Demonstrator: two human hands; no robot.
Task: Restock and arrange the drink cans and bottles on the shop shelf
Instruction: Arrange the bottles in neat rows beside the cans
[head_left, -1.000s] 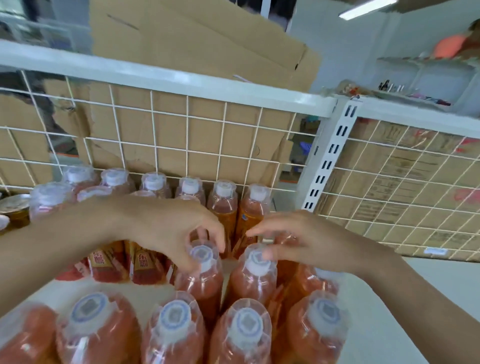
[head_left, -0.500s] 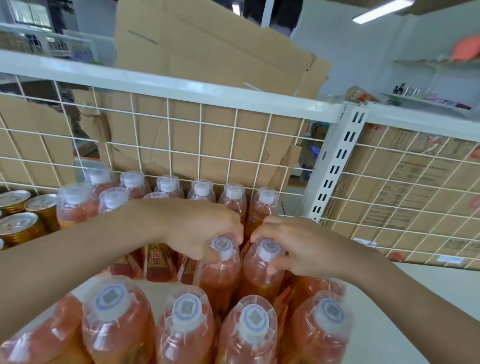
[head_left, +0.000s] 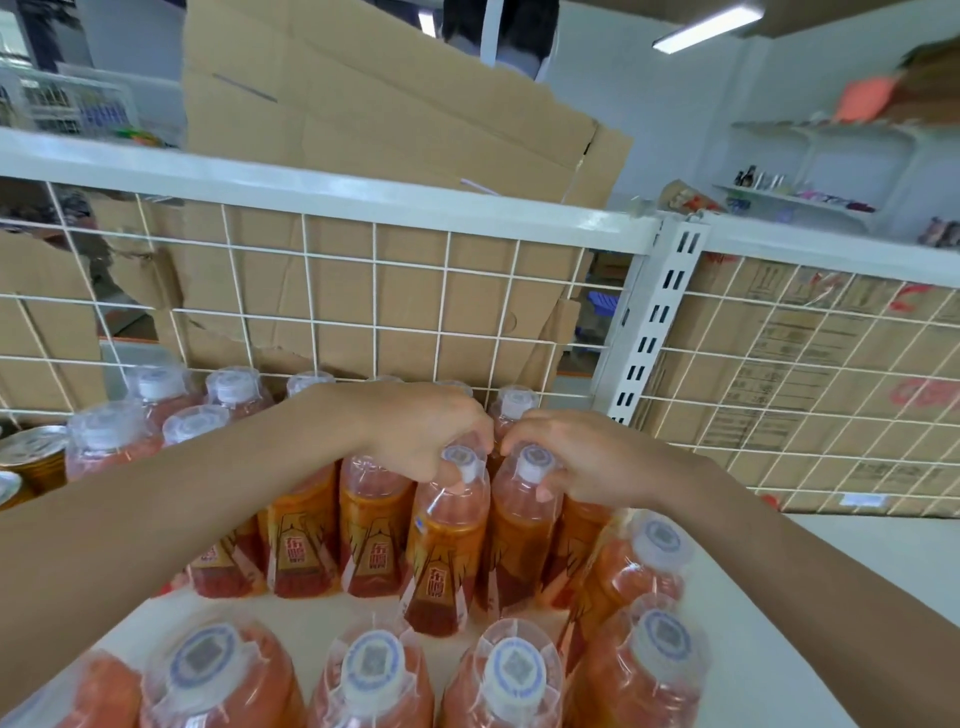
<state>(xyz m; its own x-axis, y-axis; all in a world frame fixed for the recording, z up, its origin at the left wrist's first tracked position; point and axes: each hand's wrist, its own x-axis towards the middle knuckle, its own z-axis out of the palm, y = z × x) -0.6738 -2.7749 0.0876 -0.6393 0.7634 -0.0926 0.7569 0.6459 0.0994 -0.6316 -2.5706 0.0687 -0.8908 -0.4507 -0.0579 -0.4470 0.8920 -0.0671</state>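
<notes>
In the last second my left hand (head_left: 415, 436) and right hand (head_left: 582, 462) closed from reaching to pinching one cap each, bringing the left bottle (head_left: 447, 535) and right bottle (head_left: 519, 525) just in front of the rows (head_left: 306, 530) along the shelf's (head_left: 841, 582) back edge, so I'd say this pair is nearly placed.

Bright, soft overhead light; perhaps blurred edges.

Flattened brown cardboard (head_left: 374, 130) is propped in the upper centre and partly seen through a white wire grid (head_left: 374, 291). Printed cartons (head_left: 810, 374) are stacked behind the grid at right. A strip light (head_left: 706, 28) is mounted at top right. Below it, wall shelves (head_left: 800, 195) are stocked with small blurred goods, possibly bottles.
</notes>
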